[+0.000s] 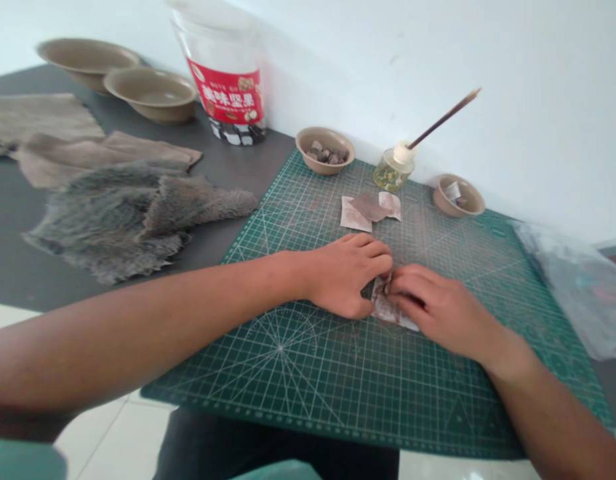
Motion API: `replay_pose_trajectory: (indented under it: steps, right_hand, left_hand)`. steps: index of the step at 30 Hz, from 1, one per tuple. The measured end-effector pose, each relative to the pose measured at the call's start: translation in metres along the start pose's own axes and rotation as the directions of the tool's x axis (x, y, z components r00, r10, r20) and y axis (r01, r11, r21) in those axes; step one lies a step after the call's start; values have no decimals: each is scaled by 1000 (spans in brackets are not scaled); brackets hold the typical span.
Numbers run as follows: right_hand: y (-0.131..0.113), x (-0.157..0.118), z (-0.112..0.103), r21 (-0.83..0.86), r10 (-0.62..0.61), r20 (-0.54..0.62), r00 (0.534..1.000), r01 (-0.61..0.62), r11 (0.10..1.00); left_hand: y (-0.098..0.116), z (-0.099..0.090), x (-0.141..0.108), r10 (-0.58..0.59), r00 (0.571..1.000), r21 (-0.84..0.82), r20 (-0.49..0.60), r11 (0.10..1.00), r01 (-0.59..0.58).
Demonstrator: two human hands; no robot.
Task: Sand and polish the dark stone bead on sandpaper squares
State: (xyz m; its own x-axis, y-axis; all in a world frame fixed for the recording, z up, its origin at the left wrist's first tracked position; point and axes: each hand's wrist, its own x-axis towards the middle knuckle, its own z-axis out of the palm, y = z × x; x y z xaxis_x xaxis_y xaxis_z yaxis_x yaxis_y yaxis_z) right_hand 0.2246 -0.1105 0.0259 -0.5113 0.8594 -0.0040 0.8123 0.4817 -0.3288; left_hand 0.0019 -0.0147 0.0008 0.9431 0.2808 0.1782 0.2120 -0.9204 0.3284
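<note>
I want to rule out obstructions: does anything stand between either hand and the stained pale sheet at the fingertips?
Nothing visible does: the right hand is on the stained pale sheet, the left hand at its edge. The overlapping pieces lie beyond the left hand, not between.

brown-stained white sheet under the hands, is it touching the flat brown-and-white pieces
Apart. The head view shows the green gridded mat between the brown-stained white sheet and the flat brown-and-white pieces.
</note>
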Motion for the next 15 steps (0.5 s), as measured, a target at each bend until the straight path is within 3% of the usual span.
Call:
replay_pose_trajectory:
  steps: [2,6,11,15]
  right_hand:
    - [2,-1,-1,-36,59,-19,998,-60,998]
    - [1,-2,0,34,-65,97,993,62,998]
    - [5,-1,0,-34,60,-33,998,-62,998]
    - [0,0,1,69,-70,116,991,62,996]
  left_hand:
    - [0,-1,0,-11,1000,6,13,1000,11]
    - [0,0,0,9,1000,-10,-3,1000,-9]
    - [0,0,0,-11,1000,-10,0,1000,11]
    - [0,0,0,5,1000,-18,-7,1000,-5]
